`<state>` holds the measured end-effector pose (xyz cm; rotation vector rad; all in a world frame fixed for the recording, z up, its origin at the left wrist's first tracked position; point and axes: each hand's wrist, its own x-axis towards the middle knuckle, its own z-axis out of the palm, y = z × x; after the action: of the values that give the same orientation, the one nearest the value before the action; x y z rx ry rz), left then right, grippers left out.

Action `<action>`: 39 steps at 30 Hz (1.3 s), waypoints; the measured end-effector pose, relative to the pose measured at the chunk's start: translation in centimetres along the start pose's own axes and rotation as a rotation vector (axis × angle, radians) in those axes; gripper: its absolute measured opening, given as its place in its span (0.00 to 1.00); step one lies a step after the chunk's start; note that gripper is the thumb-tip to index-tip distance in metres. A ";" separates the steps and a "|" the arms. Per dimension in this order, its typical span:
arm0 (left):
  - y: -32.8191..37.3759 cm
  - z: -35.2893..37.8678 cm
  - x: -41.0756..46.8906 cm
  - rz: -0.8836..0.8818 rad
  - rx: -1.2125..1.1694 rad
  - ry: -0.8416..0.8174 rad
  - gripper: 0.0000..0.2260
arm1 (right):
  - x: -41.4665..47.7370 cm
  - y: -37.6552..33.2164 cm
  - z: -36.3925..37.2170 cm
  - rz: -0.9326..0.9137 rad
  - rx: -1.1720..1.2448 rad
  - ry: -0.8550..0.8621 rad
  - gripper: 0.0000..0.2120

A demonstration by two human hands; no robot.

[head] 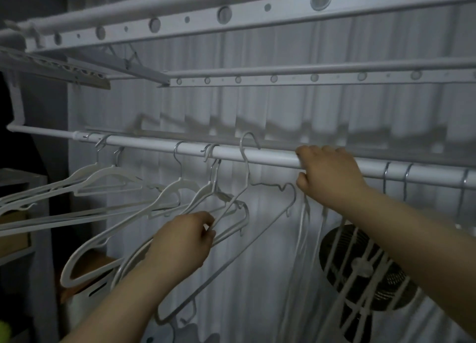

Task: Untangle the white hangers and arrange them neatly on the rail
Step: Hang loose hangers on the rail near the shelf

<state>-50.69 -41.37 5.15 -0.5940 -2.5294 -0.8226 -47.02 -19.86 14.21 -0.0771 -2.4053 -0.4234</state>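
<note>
A white rail runs across the middle of the head view. Several white hangers hang from its left half, tilted and crossing each other. One thin white hanger has its hook lifted above the rail near the centre. My left hand pinches this hanger's arm where it crosses the others. My right hand is wrapped around the rail just right of that hook. More hangers hang from the rail's right end, their lower parts partly hidden behind my right arm.
A white drying rack with round holes spans overhead, with a second bar below it. A pale curtain hangs behind. A dark round fan sits at lower right. Shelving stands at far left.
</note>
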 end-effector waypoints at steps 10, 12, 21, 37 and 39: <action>2.3 0.8 -0.6 -0.128 -0.402 -0.028 0.05 | -1.7 3.0 0.1 -0.025 -0.040 0.033 0.18; 3.0 0.7 -1.2 -0.108 -0.388 0.004 0.05 | -2.0 3.4 -0.1 -0.044 -0.029 0.049 0.19; 5.0 0.3 -3.9 -0.141 -0.296 0.108 0.06 | -2.6 4.4 -0.6 -0.093 -0.024 0.059 0.20; 6.2 0.3 -6.4 -0.149 -0.171 0.093 0.07 | -2.1 2.9 -0.7 -0.081 0.091 0.058 0.25; 6.3 0.7 -6.4 -0.130 -0.174 0.087 0.09 | -2.0 2.8 -0.7 -0.066 0.128 0.067 0.27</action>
<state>-42.40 -37.97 4.22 -0.4397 -2.4541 -1.0995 -44.59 -17.31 14.19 0.0721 -2.3675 -0.2968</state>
